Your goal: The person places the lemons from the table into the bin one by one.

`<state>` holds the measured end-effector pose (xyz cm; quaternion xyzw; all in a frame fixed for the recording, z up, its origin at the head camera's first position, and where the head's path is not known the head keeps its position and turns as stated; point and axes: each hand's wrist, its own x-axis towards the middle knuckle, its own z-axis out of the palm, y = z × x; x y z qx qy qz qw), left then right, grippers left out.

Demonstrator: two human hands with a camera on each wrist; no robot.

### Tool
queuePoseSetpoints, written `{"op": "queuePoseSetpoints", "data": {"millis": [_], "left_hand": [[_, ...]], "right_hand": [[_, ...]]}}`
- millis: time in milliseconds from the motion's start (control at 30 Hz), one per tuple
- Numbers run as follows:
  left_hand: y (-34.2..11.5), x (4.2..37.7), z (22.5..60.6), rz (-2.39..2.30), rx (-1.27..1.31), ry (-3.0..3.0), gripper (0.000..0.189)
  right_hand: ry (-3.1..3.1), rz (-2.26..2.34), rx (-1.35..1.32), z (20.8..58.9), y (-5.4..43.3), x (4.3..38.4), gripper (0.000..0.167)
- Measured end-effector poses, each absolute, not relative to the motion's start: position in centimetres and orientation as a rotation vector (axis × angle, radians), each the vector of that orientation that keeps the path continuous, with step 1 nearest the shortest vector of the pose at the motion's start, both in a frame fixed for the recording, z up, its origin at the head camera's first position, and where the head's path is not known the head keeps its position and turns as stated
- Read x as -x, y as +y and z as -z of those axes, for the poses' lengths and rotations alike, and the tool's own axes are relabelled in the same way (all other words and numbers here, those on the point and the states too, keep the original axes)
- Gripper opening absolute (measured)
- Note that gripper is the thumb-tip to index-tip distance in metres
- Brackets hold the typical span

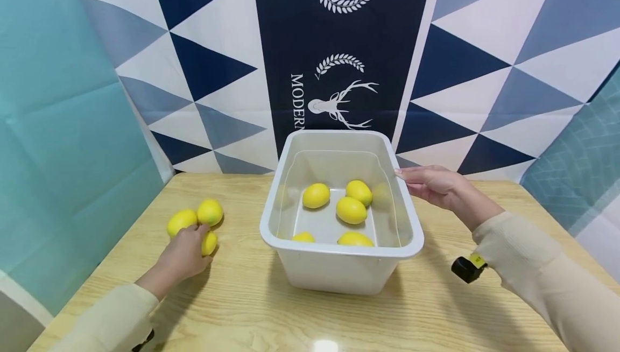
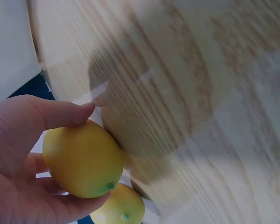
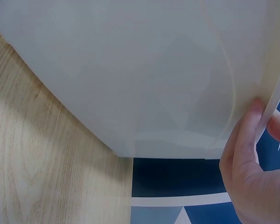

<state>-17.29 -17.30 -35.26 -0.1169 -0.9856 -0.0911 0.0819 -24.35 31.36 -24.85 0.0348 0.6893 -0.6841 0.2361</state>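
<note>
At the left of the head view, my left hand (image 1: 184, 252) holds a yellow lemon (image 1: 209, 244). The left wrist view shows thumb and fingers round that lemon (image 2: 84, 158), its greenish tip facing out. Two more lemons lie just beyond the hand: one to the left (image 1: 182, 221) and another to the right (image 1: 210, 212). My right hand (image 1: 436, 188) grips the right rim of a pale grey plastic bin (image 1: 334, 271). In the right wrist view, fingers (image 3: 245, 140) lie along the bin's outer wall, with the thumb over the rim.
Several lemons lie on the bin's floor, among them one at left (image 1: 316, 196) and one near the middle (image 1: 351, 210). The bin stands on a wooden table (image 1: 232, 309). Behind it hangs a patterned cloth (image 1: 218, 88), with a teal sheet (image 1: 72, 115) at the left.
</note>
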Motion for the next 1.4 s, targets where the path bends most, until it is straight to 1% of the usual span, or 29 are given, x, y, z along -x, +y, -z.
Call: {"op": "queuePoseSetpoints", "data": {"millis": [133, 267, 400, 667, 867, 1133, 1400], "left_hand": [[-17.2, 16.9, 35.1, 0.263, 0.346, -2.973, 0.046], [-17.0, 16.6, 34.7, 0.231, 0.363, -2.958, 0.039], [-16.8, 16.5, 34.3, 0.164, 0.408, -2.904, 0.038], [-16.1, 16.6, 33.1, 0.062, 0.479, -2.817, 0.039], [-15.7, 16.6, 32.3, -0.026, 0.536, -2.777, 0.046], [-15.5, 16.5, 31.9, -0.062, 0.563, -2.771, 0.05], [-15.3, 16.7, 31.3, -0.07, 0.578, -2.755, 0.047]], "right_hand": [[1.863, 1.897, -0.089, 25.0, 31.4, 24.2, 0.011], [1.866, 1.894, -0.103, 24.9, 31.4, 24.1, 0.01], [1.857, 1.903, -0.106, 24.9, 31.4, 24.1, 0.01], [1.852, 1.907, -0.105, 25.1, 31.6, 24.1, 0.01], [1.85, 1.92, -0.098, 25.1, 31.7, 23.9, 0.01], [1.852, 1.909, -0.114, 25.2, 31.5, 23.8, 0.011], [1.824, 1.927, -0.1, 24.9, 31.5, 24.0, 0.011]]}}
